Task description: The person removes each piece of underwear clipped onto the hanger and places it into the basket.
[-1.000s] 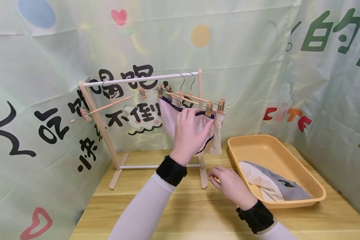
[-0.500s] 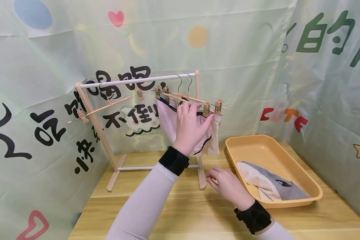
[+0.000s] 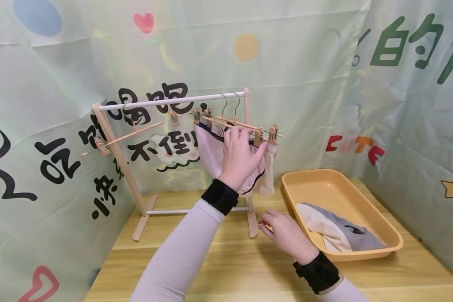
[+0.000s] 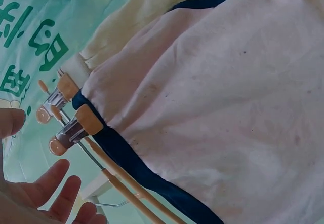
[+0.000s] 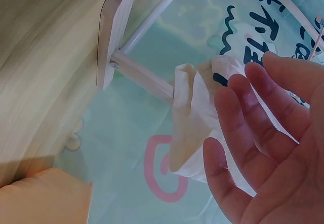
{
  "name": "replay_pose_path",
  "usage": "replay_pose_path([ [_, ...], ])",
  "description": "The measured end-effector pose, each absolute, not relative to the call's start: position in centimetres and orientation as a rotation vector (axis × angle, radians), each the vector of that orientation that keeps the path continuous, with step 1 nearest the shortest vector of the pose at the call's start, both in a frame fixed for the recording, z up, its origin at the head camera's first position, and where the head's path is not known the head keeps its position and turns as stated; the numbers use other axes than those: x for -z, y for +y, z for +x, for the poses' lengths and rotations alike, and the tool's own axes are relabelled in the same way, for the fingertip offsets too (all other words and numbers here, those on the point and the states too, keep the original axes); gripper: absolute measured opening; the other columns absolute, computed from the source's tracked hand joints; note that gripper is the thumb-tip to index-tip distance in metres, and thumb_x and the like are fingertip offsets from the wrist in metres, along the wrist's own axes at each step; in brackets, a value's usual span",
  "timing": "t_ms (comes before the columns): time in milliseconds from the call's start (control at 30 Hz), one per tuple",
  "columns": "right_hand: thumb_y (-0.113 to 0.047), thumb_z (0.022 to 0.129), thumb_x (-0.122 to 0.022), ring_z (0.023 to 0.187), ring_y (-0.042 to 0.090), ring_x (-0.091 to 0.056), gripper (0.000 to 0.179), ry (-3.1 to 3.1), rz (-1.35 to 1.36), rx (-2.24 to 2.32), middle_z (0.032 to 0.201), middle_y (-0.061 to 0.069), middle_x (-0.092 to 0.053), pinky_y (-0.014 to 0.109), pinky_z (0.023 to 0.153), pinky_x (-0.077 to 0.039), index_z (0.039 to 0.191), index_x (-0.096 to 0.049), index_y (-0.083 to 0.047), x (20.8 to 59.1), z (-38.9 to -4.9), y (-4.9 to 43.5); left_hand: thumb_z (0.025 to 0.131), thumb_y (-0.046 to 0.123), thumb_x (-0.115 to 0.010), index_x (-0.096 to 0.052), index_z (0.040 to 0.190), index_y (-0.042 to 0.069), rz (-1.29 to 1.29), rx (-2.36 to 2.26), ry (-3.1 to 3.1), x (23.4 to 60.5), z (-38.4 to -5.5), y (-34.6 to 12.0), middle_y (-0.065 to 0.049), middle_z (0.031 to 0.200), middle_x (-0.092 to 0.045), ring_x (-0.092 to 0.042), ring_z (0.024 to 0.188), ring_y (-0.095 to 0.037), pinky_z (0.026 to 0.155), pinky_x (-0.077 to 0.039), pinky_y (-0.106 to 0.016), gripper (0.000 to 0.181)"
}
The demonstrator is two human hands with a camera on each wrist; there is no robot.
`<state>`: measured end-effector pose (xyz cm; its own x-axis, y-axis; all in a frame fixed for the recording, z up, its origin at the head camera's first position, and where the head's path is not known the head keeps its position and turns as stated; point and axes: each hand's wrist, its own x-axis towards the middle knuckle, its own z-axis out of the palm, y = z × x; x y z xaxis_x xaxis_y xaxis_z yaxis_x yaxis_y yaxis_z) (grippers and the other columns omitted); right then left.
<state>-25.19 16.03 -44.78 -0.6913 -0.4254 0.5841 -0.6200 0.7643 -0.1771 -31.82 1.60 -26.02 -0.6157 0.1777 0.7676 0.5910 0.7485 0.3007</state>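
Pale pink underpants (image 3: 209, 147) with navy trim hang by clips from a wooden clip hanger on a small rack (image 3: 173, 100). Just behind them a cream garment (image 3: 269, 178) hangs from a second clip hanger. My left hand (image 3: 239, 157) is raised in front of the pink underpants, near the right-hand clip (image 3: 258, 137). The left wrist view shows its thumb and fingers spread around that clip (image 4: 76, 130), apart from it, holding nothing. My right hand (image 3: 285, 235), fingers loosely bent and holding nothing, hovers low between the rack and the yellow tray (image 3: 336, 182).
Inside the tray lies a folded grey and cream garment (image 3: 347, 228). A third clip hanger (image 3: 136, 131) without clothing hangs at the rack's left end. The rack's wooden feet (image 3: 253, 224) stand on the table. Printed curtains (image 3: 305, 105) enclose the back and sides.
My left hand has risen slightly toward the right-hand clip. The right hand stays in about the same place, while the whole head view has shifted a little.
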Motion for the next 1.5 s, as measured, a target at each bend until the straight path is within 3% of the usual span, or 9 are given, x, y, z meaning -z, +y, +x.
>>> replay_pose_path([
  [333, -0.017, 0.083, -0.071, 0.068, 0.01, -0.059, 0.005, -2.439, 0.783, -0.493, 0.079, -0.006, -0.061, 0.03, 0.058, -0.053, 0.083, -0.066, -0.019, 44.8, -25.2, 15.9, 0.088, 0.046, -0.06, -0.062, 0.109, 0.013, -0.557, 0.702, -2.251, 25.8, -32.4, 1.9, -0.007, 0.114, -0.051, -0.033, 0.12, -0.027, 0.1, -0.036, -0.043, 0.039],
  [667, -0.017, 0.082, -0.072, 0.068, 0.008, -0.056, 0.006, -2.425, 0.787, -0.484, 0.078, -0.007, -0.06, 0.03, 0.059, -0.053, 0.083, -0.067, -0.019, 45.1, -25.4, 15.9, 0.086, 0.054, -0.058, -0.055, 0.106, 0.012, -0.54, 0.703, -2.239, 26.0, -32.0, 1.7, -0.007, 0.115, -0.049, -0.033, 0.119, -0.027, 0.098, -0.036, -0.042, 0.047],
  [933, -0.017, 0.081, -0.073, 0.069, 0.006, -0.055, 0.006, -2.426, 0.793, -0.492, 0.078, -0.007, -0.061, 0.03, 0.059, -0.053, 0.083, -0.067, -0.018, 45.0, -25.2, 15.7, 0.081, 0.06, -0.06, -0.048, 0.097, 0.013, -0.457, 0.703, -2.185, 26.2, -31.2, 1.5, -0.005, 0.102, -0.046, -0.037, 0.102, -0.023, 0.083, -0.039, -0.038, 0.051],
  [1200, -0.016, 0.079, -0.075, 0.068, 0.007, -0.055, 0.008, -2.419, 0.787, -0.472, 0.077, -0.006, -0.061, 0.031, 0.059, -0.052, 0.082, -0.068, -0.018, 45.3, -25.3, 15.5, 0.082, 0.046, -0.067, -0.046, 0.09, 0.01, -0.373, 0.712, -2.103, 26.3, -31.1, 0.9, -0.006, 0.092, -0.045, -0.042, 0.086, -0.022, 0.071, -0.043, -0.038, 0.043],
  [1500, -0.017, 0.082, -0.073, 0.068, 0.009, -0.057, 0.006, -2.44, 0.789, -0.475, 0.078, -0.005, -0.062, 0.031, 0.059, -0.053, 0.085, -0.068, -0.018, 45.4, -25.3, 15.5, 0.086, 0.033, -0.062, -0.047, 0.093, 0.009, -0.361, 0.736, -2.076, 26.6, -30.8, 0.0, -0.005, 0.084, -0.05, -0.049, 0.072, -0.021, 0.058, -0.046, -0.037, 0.03],
])
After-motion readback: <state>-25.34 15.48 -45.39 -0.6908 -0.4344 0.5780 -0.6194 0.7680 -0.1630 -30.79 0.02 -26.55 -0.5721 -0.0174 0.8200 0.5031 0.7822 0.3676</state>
